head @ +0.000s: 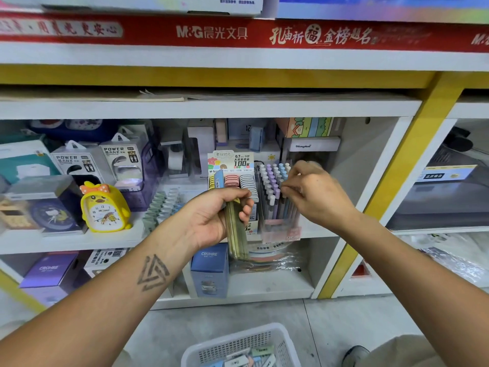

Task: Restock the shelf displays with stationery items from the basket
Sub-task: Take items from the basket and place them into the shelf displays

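Yellow lead cases (236,229) sit in the left grip (219,215); right grip (315,192) pinches pens (275,186).

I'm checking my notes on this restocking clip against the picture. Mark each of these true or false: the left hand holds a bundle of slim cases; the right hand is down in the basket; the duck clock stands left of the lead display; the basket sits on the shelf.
1. The left hand holds a bundle of slim cases. True.
2. The right hand is down in the basket. False: it is up at the pen display box on the shelf.
3. The yellow duck clock stands left of the lead refill display. True.
4. The basket sits on the shelf. False: it stands on the floor below.
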`<state>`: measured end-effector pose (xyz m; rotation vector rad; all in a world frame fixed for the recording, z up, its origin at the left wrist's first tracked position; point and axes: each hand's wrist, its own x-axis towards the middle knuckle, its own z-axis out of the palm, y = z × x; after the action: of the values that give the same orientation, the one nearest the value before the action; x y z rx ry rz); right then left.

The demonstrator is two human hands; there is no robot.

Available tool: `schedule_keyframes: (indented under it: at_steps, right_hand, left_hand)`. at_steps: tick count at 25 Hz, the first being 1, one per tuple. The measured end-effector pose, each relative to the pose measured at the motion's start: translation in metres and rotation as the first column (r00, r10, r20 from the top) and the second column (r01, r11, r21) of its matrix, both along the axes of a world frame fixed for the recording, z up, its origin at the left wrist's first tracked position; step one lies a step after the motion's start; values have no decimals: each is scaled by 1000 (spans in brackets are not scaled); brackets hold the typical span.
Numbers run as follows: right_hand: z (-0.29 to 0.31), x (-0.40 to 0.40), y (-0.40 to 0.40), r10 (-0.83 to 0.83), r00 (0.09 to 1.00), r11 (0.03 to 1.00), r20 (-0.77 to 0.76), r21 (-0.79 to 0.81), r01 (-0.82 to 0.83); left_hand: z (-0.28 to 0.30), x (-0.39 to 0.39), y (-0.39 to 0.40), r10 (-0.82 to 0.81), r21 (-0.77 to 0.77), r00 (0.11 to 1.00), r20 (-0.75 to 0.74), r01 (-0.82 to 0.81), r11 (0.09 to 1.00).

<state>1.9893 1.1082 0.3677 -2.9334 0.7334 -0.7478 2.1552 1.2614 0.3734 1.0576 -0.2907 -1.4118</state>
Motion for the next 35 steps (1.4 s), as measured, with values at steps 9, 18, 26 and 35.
schedule_keyframes:
  at_steps: [9, 18, 26, 35]
  right_hand:
    - [12, 50, 67, 191, 953, 542, 236, 784, -303]
    - [16, 83, 85, 135, 933, 295, 332, 886, -358]
    - [11, 97, 90, 132, 922, 211, 364, 899, -385]
    - [13, 102, 88, 149, 950, 404, 274, 860, -311]
  left_hand:
    - [3, 18, 4, 294, -110, 955, -26, -295, 949]
    - [5, 41, 18, 436, -157, 895, 92, -420, 894]
    - [7, 48, 32, 378, -221, 920, 107, -349, 911]
    - [13, 54, 41, 417, -213, 903, 103, -389, 896]
